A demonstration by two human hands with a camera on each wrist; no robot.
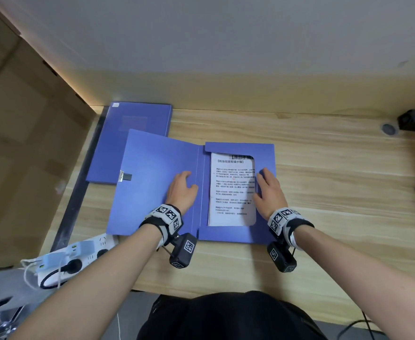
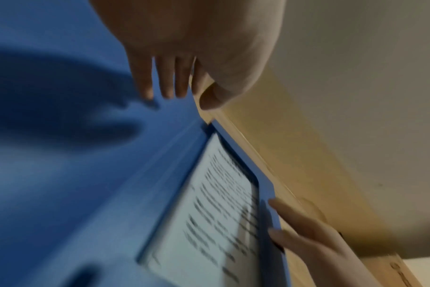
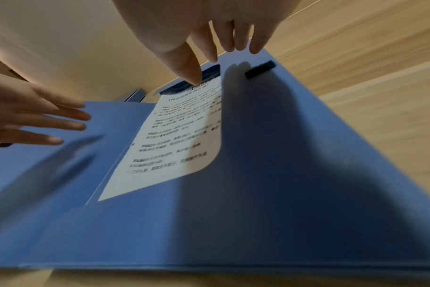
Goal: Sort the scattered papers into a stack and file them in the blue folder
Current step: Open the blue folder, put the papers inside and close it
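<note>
Blue folder (image 1: 157, 182) lies open at centre frame on the wooden table (image 1: 336, 173), cover spread flat to the left, tray half to the right. Papers (image 1: 231, 190) are already inside the right half, tucked under the side flap (image 1: 266, 158) and the top and bottom flaps; printed top sheet shows through the opening. No loose sheets visible anywhere on the table.

Left hand (image 1: 180, 190): flat on the inner cover near the spine, fingers spread and relaxed, grasping nothing. Right hand (image 1: 269, 192): lying on the side flap at the right edge of the papers, fingers straight, pressing rather than gripping; in the right wrist view the fingertips (image 3: 197, 77) reach toward the top of the sheet.

Handling judgement: folder looks like stiff, smooth plastic board, light, hinged at creased folds; likely to slide on the table if pushed one-handed. Papers thin and floppy, edges easily creased under the flaps. Best hold for closing is probably the cover's far left edge by the clasp (image 1: 125, 176), with the other hand holding the flaps down.

Other containers: a second blue folder (image 1: 132, 133), closed, upper left, partly under the open cover; contents not visible. Power strip (image 1: 79, 258) with plugs at lower left.
</note>
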